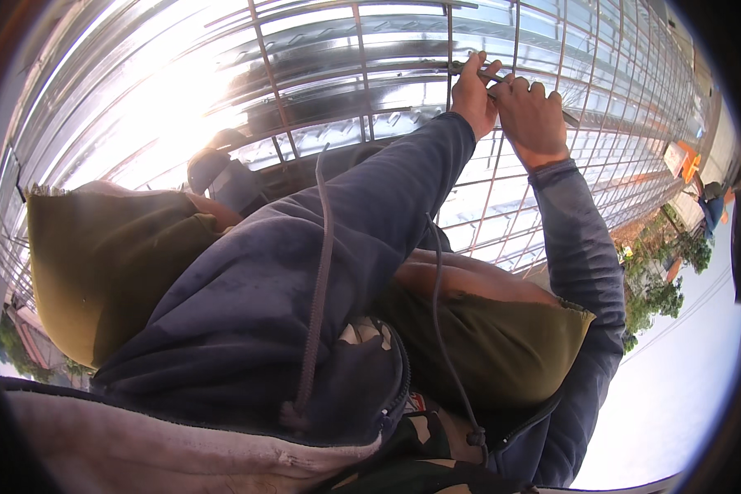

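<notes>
Both hands are raised to the upper centre of the frame and meet at a crossing of the rusty rebar mesh that stands over shiny corrugated metal sheeting. The left hand is closed around a slim dark metal tool lying roughly level across a vertical bar; its grip is narrow, fingers curled over the shaft. The right hand sits just beside it, touching, knuckles toward the camera, fingers folded over the same tool or the bar beneath; which of the two cannot be told. Holding the hands this close likely steadies the tool against the mesh. Both forearms, in blue-grey sleeves, run up from the lower frame and converge. Olive shorts over bent knees fill the middle left.
</notes>
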